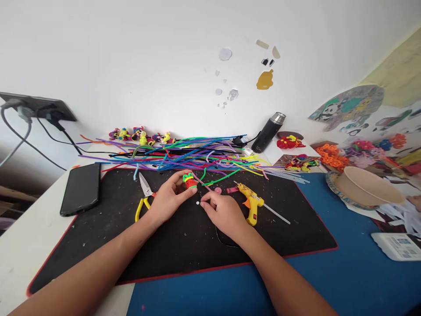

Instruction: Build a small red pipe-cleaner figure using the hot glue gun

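Left hand [168, 194] curled, grip around multicoloured coil [190, 181], right hand [225, 213] angled inward, its grip unclear

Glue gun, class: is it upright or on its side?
Lying on its side: the glue gun rests on the black mat, its broad side and red switch facing up.

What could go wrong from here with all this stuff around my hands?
The yellow glue gun lies close to your right hand; if hot, which I can't tell, it might burn you. The scissors lie beside your left hand, blades exposed, so a careless reach could nick you. The tiny white disc by your right fingertips could easily get knocked away.
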`<state>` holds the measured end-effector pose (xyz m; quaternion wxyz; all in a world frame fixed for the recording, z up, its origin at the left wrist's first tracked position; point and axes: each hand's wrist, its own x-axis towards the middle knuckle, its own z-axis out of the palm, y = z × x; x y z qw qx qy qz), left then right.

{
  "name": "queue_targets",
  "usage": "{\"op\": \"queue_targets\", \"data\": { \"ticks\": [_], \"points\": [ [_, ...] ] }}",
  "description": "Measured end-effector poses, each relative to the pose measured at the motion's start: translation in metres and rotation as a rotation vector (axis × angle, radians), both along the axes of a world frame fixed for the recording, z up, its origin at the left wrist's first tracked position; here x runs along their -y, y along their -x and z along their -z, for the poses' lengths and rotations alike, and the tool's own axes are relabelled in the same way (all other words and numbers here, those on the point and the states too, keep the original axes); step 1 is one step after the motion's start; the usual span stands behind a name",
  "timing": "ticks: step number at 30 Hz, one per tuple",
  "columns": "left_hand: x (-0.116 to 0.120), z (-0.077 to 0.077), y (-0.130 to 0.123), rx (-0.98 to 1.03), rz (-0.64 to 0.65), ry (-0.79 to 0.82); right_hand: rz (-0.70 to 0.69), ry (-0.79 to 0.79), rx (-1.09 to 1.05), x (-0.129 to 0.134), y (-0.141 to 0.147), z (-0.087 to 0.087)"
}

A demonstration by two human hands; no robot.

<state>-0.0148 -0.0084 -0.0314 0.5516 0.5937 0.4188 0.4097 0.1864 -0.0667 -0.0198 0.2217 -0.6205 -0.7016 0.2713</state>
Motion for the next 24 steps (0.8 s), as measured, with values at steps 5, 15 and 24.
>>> {"op": "queue_targets", "data": {
  "ticks": [5, 15, 24],
  "points": [
    [0.0, 0.0, 0.001, -0.104, 0.026, -0.055, -0.054, 0.019, 0.188, -0.004, 0.012, -0.006],
    [0.0, 0.002, -0.001, -0.159, 0.016, -0.091, -0.032, 0.001, 0.318, -0.003, 0.019, -0.005],
    [0.0, 0.002, 0.0, -0.239, 0.019, -0.125, -0.024, -0.008, 0.318, 0.005, 0.018, -0.004]
  ]
}}
